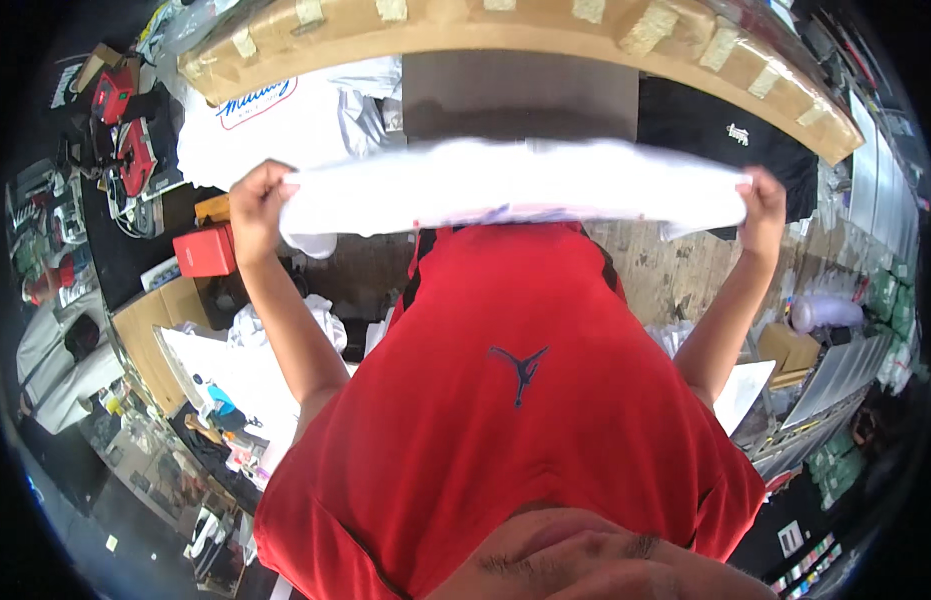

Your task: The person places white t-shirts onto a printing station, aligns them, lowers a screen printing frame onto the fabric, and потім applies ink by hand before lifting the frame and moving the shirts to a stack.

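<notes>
A white shirt [515, 180] is stretched wide between my two hands, in front of my body. My left hand [257, 205] pinches one end of it with closed fingers. At the other end, my right hand [763, 210] grips the fabric the same way. The cloth is blurred by motion, and a coloured print shows faintly along its lower edge. Beyond the shirt, a grey flat board [520, 95] is partly covered by it. A white printed T-shirt [255, 135] lies to the left of the board, and a black garment [730, 130] with a small white print lies to the right.
A long cardboard piece [525, 30] with tape strips spans the far side. On the left are a red box [204, 251], red tools [135, 157] and an open cardboard carton [150, 340]. A small brown box [787, 348] and a plastic-wrapped roll [825, 313] sit at the right.
</notes>
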Tool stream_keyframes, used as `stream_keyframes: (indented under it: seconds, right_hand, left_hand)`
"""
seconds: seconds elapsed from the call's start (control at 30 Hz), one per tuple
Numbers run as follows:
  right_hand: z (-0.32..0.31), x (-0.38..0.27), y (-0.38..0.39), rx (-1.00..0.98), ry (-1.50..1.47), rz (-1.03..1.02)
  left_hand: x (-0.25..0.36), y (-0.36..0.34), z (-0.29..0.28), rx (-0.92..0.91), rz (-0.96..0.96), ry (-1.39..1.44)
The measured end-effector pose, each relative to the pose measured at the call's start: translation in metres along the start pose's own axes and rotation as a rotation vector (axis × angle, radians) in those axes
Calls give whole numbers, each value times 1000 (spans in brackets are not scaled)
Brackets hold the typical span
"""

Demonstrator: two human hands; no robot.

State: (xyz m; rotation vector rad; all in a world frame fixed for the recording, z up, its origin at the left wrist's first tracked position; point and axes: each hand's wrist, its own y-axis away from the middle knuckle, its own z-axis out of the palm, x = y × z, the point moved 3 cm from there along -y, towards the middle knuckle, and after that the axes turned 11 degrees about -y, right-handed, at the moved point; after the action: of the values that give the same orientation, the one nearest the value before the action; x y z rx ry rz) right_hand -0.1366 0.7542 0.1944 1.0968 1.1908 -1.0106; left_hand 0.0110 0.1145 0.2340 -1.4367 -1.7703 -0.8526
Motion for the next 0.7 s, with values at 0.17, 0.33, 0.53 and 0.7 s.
stream_keyframes:
  seconds: [0.17,0.33,0.53,0.7]
  right_hand:
    - [36,3,-152,197,792,-339]
    - [44,109,-271,285,1018,-214]
    - [30,130,-280,336,1048,-151]
    - [34,137,-280,401,1096,-179]
  left_hand:
    - [-58,-177,14,133,102,-313]
    - [-139,-289,97,226,43,-509]
    - [-167,-301,119,272,-58,-562]
    - [-161,-301,114,375,-66,-689]
